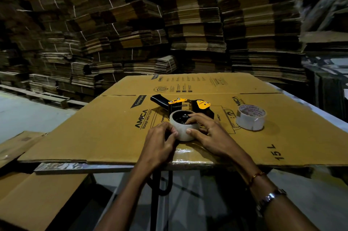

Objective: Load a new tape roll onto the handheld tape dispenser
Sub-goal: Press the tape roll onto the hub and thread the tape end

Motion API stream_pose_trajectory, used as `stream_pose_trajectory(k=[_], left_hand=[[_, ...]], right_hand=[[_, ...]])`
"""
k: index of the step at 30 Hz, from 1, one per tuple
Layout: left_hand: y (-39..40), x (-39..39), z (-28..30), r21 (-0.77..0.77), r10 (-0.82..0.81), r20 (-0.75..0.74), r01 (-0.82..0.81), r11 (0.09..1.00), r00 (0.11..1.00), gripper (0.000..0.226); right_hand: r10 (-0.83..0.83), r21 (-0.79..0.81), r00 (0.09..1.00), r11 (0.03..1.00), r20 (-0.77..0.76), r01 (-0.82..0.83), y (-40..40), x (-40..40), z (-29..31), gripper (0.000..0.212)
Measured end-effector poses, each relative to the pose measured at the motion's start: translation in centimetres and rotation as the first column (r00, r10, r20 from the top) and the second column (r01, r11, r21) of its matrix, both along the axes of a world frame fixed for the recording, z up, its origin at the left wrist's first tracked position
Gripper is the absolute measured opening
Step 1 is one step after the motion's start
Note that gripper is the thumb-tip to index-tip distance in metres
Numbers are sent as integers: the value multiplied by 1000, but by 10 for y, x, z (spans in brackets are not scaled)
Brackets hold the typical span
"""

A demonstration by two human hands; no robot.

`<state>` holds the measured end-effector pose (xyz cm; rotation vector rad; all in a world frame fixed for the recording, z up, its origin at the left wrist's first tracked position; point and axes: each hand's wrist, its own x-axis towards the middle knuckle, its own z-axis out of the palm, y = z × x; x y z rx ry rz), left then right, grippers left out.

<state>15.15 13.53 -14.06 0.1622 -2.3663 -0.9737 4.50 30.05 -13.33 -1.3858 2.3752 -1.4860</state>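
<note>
head view: both hands (188, 136) grip mounted tape roll (183, 129)

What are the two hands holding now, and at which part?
Both hands hold the tape roll that sits on the dispenser. The left hand pinches its near outer wall; the right hand grips its rim, with fingers over the top and the thumb on the outer wall.

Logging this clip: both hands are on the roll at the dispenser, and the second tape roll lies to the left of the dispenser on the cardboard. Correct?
Not quite. In the head view the second tape roll lies to the right of the dispenser, not the left. The rest stands.
</note>
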Motion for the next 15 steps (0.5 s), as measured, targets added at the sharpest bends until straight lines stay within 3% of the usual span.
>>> stream_pose_trajectory(k=[5,10,15], left_hand=[[-2,4,1,25,-46,-16,47,999,999,7],[14,3,-11,-249,136,-24,-138,959,990,21],[13,1,-13,-268,186,-35,-189,945,982,13]], right_hand=[[41,-45,991,998,125,-35,0,0,1,19],[28,-49,995,999,99,-23,0,1,2,17],[27,-54,997,998,67,-23,-1,1,2,15]])
